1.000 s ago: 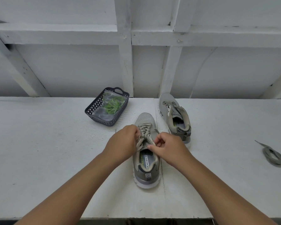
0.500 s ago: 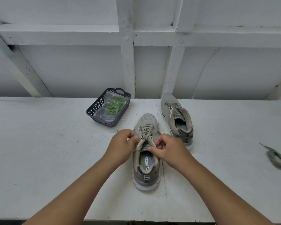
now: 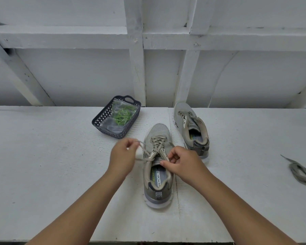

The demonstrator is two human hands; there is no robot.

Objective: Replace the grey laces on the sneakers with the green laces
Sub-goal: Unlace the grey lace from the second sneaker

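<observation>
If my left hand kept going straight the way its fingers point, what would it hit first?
Probably the dark basket holding the bagged green laces. The left hand, pinching the grey lace, points up-table towards it; depth is hard to judge.

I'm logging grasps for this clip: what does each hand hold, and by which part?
Left hand pinches the grey lace near its free end; right hand pinches something at the near sneaker tongue, unclear what.

Workshop-like: white-painted bench [image 3: 42,156], bare framed wall [image 3: 134,68]
</observation>
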